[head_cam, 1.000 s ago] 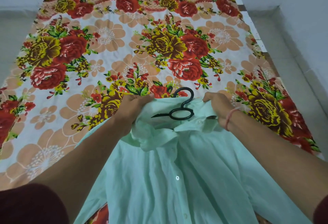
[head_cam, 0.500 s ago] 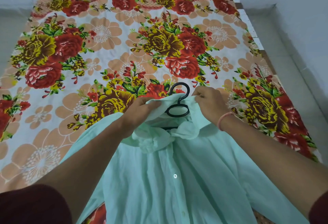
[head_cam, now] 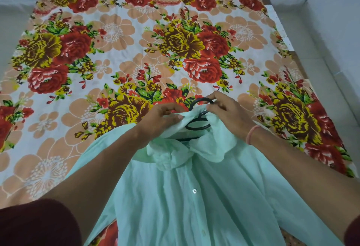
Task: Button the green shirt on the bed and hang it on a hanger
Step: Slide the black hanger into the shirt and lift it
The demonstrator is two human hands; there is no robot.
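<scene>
A pale green shirt (head_cam: 194,203) lies front-up on the flowered bed sheet (head_cam: 116,55), its placket buttoned with a white button showing mid-chest. A black hanger (head_cam: 198,127) sits inside the neck opening, its hook sticking out past the collar. My left hand (head_cam: 159,119) pinches the left side of the collar. My right hand (head_cam: 228,109) pinches the right collar edge right at the hanger hook. The hanger's shoulders are hidden under the cloth.
The bed stretches away ahead, covered by the red, yellow and peach floral sheet. A pale wall and floor (head_cam: 321,31) run along the bed's right edge, and grey floor (head_cam: 11,12) shows at the far left.
Both hands have drawn closer together at the collar. The right hand moved up to the hanger hook, and the collar now covers more of the hanger.
</scene>
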